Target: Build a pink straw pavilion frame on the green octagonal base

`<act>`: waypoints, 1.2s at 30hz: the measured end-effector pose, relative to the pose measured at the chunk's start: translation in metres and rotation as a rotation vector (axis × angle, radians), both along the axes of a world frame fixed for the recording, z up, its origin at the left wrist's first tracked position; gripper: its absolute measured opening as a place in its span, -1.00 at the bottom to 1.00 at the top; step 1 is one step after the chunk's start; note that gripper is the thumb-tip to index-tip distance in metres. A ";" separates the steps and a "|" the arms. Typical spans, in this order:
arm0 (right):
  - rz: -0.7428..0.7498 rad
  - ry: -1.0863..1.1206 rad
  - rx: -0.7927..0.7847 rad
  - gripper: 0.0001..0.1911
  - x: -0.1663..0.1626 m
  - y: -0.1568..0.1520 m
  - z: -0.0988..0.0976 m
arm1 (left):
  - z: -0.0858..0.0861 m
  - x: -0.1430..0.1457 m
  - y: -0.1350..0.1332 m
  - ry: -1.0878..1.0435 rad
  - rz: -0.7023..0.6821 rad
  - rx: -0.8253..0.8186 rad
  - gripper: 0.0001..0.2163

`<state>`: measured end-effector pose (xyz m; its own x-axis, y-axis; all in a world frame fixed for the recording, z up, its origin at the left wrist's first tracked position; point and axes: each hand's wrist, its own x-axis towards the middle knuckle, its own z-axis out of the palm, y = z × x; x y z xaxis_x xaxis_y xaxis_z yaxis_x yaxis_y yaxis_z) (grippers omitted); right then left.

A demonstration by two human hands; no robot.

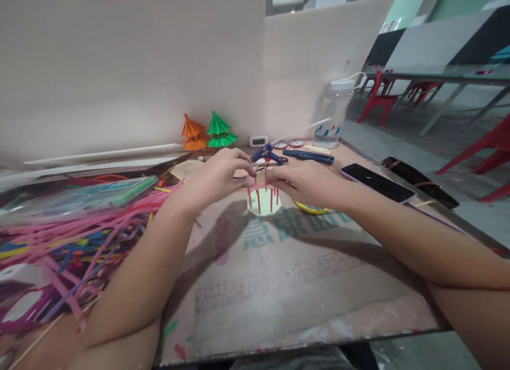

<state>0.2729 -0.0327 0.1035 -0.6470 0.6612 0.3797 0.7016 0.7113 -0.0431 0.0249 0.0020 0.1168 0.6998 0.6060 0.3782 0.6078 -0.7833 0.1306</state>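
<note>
A pale green paper disc [263, 204] lies on the cardboard-covered table with several short pink straw posts [258, 199] standing upright on it. My left hand [218, 174] reaches in from the left, fingers pinched together at the top of the posts. My right hand [303, 180] comes in from the right, fingers closed at the same spot. Both hands meet above the disc; what the fingertips pinch is too small to name.
A heap of coloured straws [67, 237] covers the left side. Orange [193, 132] and green [219, 130] paper pagodas stand by the wall. A blue glue gun [268, 154], a plastic jar [335, 114] and two phones [376, 182] lie behind and to the right.
</note>
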 end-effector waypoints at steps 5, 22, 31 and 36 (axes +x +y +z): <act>-0.017 -0.009 -0.033 -0.69 0.001 0.008 -0.006 | -0.010 0.001 0.012 0.027 -0.077 -0.065 -0.87; 0.080 0.049 -0.089 -0.78 -0.002 0.009 -0.013 | -0.008 0.008 0.009 0.013 -0.084 -0.121 -0.89; 0.108 0.038 -0.088 -0.76 -0.002 0.013 -0.016 | -0.009 0.010 0.009 0.011 -0.075 -0.131 -0.89; 0.081 0.011 -0.098 -0.79 0.000 0.008 -0.009 | -0.009 0.012 0.008 0.001 -0.075 -0.139 -0.90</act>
<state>0.2724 -0.0243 0.0946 -0.6959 0.6413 0.3231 0.6412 0.7575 -0.1225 0.0370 0.0096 0.1078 0.7455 0.5983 0.2937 0.5482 -0.8011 0.2403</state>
